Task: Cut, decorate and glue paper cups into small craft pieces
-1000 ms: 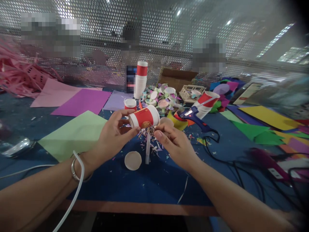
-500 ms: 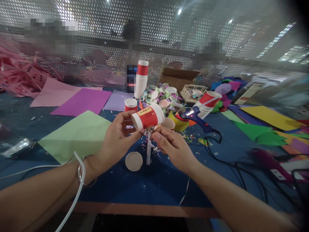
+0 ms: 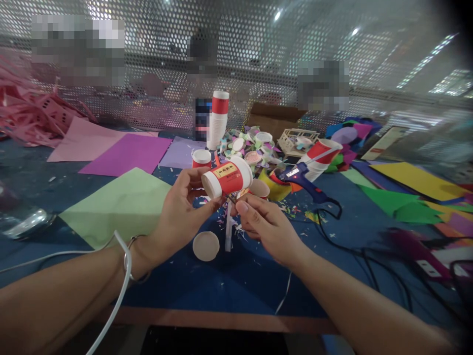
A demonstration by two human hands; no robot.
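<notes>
Paper cup [image 3: 228, 178], red with a white rim and a yellow label, is held on its side above the blue table [image 3: 207, 286], near the middle of the scene. The left hand [image 3: 181, 217] has its fingers curled round the cup's narrow end, thumb on top, gripping it. The right hand [image 3: 264, 224] sits just right of and below the cup, fingertips pressed together in a pinch on something small at the cup's underside; what that piece is cannot be made out.

As a judgement, the work looks midway: the cup is whole and undecorated, while a heap of finished-looking paper flowers [image 3: 251, 148] lies farther back, so fixing a piece to this cup seems yet undone. A blue glue gun [image 3: 301, 178] rests to the right, propped by another red cup [image 3: 320, 157], its cord trailing near. Below the hands lie a round card disc [image 3: 206, 245] and a white stick [image 3: 228, 231] among paper scraps. A tall stack of cups [image 3: 218, 120] stands far back, with a light green sheet [image 3: 121, 204] to the left.

The contact between right fingers and cup is hidden by the cup itself, and the right side of the scene is blurred.
</notes>
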